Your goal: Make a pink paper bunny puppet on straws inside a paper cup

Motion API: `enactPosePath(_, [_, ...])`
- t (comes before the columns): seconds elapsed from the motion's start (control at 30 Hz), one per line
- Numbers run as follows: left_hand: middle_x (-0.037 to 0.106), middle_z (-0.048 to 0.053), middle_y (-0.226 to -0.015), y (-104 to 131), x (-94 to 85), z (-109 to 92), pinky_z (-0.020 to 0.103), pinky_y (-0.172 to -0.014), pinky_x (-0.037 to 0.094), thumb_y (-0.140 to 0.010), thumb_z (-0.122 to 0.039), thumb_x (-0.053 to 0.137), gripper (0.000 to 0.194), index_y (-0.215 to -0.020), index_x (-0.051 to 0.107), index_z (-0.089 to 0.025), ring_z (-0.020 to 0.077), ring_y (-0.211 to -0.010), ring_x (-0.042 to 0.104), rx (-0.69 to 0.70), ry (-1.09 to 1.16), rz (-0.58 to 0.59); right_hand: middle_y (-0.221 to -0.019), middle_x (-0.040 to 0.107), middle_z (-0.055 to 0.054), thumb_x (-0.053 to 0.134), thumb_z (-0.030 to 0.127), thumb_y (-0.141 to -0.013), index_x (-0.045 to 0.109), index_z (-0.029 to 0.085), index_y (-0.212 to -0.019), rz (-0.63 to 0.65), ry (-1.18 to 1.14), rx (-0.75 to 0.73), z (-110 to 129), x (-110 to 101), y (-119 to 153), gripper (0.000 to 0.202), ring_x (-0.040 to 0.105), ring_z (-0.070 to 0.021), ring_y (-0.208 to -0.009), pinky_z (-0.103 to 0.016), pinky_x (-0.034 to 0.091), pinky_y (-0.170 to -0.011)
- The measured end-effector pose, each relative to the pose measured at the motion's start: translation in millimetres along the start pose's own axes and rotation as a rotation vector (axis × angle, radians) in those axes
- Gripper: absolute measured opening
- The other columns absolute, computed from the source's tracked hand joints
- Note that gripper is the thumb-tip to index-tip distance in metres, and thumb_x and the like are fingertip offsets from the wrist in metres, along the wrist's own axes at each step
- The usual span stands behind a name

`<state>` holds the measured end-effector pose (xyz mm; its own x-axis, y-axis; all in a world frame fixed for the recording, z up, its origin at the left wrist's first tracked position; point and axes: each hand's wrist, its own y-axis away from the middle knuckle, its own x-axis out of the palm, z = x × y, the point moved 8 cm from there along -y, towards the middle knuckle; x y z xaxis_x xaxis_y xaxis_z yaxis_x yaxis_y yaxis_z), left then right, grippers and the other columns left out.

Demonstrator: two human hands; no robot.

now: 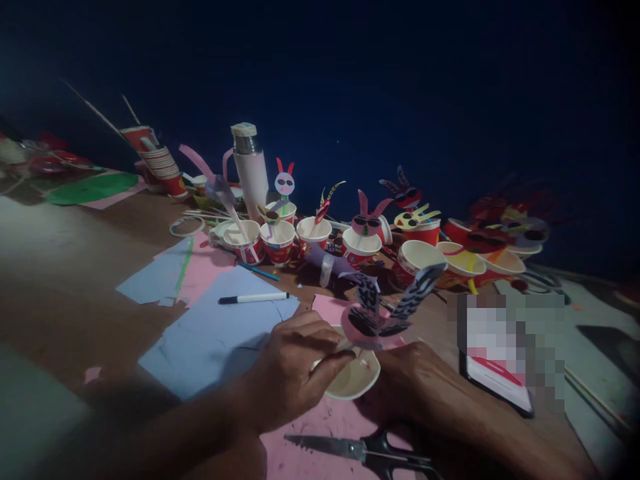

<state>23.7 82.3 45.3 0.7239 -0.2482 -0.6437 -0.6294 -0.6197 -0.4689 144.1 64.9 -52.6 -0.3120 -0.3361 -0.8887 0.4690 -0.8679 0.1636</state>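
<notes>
A paper cup (pixel 356 381) is gripped at the rim by the fingers of the left hand (pixel 300 363); beside its right wall the right hand (pixel 413 373) is placed, its fingertips hidden, so its hold cannot be told. Above the cup's far rim, a pink paper face (pixel 371 331) with striped ears is seen. Black-handled scissors (pixel 350 448) are laid nearest, a marker (pixel 255 299) farther left on blue paper (pixel 210 337), with red decorated cups (pixel 250 255) and a flask (pixel 251 175) ranged beyond.
</notes>
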Motion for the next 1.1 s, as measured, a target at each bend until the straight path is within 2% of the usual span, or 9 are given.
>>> enactPosePath(0.17, [0.062,0.005,-0.07,-0.9,0.3,1.1,0.028,-0.072,0.045,-0.083,-0.016,0.049,0.018,-0.071,0.061,-0.012,0.0151,-0.074,0.056,-0.017,-0.002,-0.003,-0.069,0.061,0.004,0.051,0.017,-0.072,0.055,0.02,-0.078,0.114,-0.246,0.063,15.3,-15.0,8.0,0.008,0.053,-0.0108,-0.057,-0.018,0.032,-0.048])
enactPosePath(0.27, [0.063,0.005,-0.073,1.6,0.4,6.4,0.027,-0.072,0.045,-0.081,-0.016,0.051,0.013,-0.076,0.062,-0.013,0.0148,-0.075,0.057,-0.028,-0.008,-0.046,-0.075,0.063,0.001,0.046,0.013,-0.074,0.054,0.018,-0.078,0.088,-0.324,0.088,21.4,-24.5,11.3,0.01,0.055,-0.0128,-0.062,-0.019,0.035,-0.051])
enactPosePath(0.37, [0.064,0.004,-0.073,5.4,-1.3,13.2,0.026,-0.069,0.044,-0.08,-0.015,0.053,0.01,-0.076,0.062,-0.014,0.0144,-0.073,0.058,-0.052,-0.011,-0.111,-0.072,0.061,-0.001,0.04,0.014,-0.08,0.05,0.018,-0.076,0.028,-0.253,0.062,25.4,-30.7,10.4,0.011,0.053,-0.0126,-0.06,-0.021,0.035,-0.054])
enactPosePath(0.5, [0.064,0.004,-0.074,7.3,1.4,17.2,0.025,-0.068,0.044,-0.08,-0.015,0.053,0.009,-0.076,0.061,-0.014,0.0144,-0.073,0.059,-0.067,-0.007,-0.108,-0.068,0.06,-0.002,0.031,0.027,-0.09,0.049,0.018,-0.082,0.021,-0.16,-0.039,29.3,-26.7,6.2,0.022,0.05,-0.012,-0.055,-0.022,0.035,-0.055])
enactPosePath(0.67, [0.062,0.003,-0.073,3.6,0.8,13.5,0.025,-0.07,0.042,-0.079,-0.013,0.054,0.008,-0.079,0.062,-0.015,0.0136,-0.075,0.055,-0.048,0.052,-0.122,-0.062,0.058,-0.002,0.025,0.033,-0.092,0.05,0.018,-0.085,-0.001,-0.031,-0.078,25.5,-22.1,2.8,0.03,0.049,-0.0124,-0.051,-0.023,0.033,-0.053])
enactPosePath(0.77, [0.062,0.006,-0.087,0.8,-5.9,10.8,0.026,-0.078,0.042,-0.077,-0.015,0.056,0.008,-0.083,0.062,-0.015,0.0156,-0.085,0.055,-0.025,0.11,-0.127,-0.064,0.06,-0.003,0.026,0.033,-0.092,0.052,0.018,-0.089,-0.017,-0.023,-0.085,25.6,-23.6,2.5,0.03,0.051,-0.0124,-0.052,-0.023,0.032,-0.052])
enactPosePath(0.83, [0.061,0.008,-0.098,1.6,-13.1,18.4,0.028,-0.083,0.041,-0.078,-0.018,0.054,0.014,-0.09,0.062,-0.015,0.0182,-0.094,0.054,-0.096,0.172,-0.11,-0.066,0.061,-0.003,0.026,0.032,-0.092,0.052,0.018,-0.092,-0.039,-0.026,-0.084,26.2,-26.4,2.7,0.03,0.053,-0.0127,-0.053,-0.023,0.032,-0.052])
enactPosePath(0.97, [0.062,0.007,-0.101,19.8,-28.3,52.3,0.027,-0.084,0.041,-0.084,-0.023,0.045,0.022,-0.097,0.061,-0.016,0.0181,-0.097,0.055,-0.44,0.322,-0.091,-0.069,0.064,-0.004,0.025,0.032,-0.092,0.054,0.02,-0.092,-0.067,0.013,-0.028,23.4,-29.2,3.0,0.031,0.056,-0.0148,-0.056,-0.024,0.032,-0.052])
enactPosePath(1.1, [0.062,0.006,-0.096,45.4,-14.5,66.7,0.023,-0.069,0.043,-0.079,-0.024,0.051,0.021,-0.097,0.059,-0.016,0.0154,-0.082,0.058,-0.65,0.446,0.062,-0.071,0.065,-0.005,0.025,0.033,-0.092,0.054,0.02,-0.091,-0.081,0.022,0.001,22.7,-29.3,4.9,0.032,0.058,-0.0159,-0.06,-0.024,0.032,-0.053])
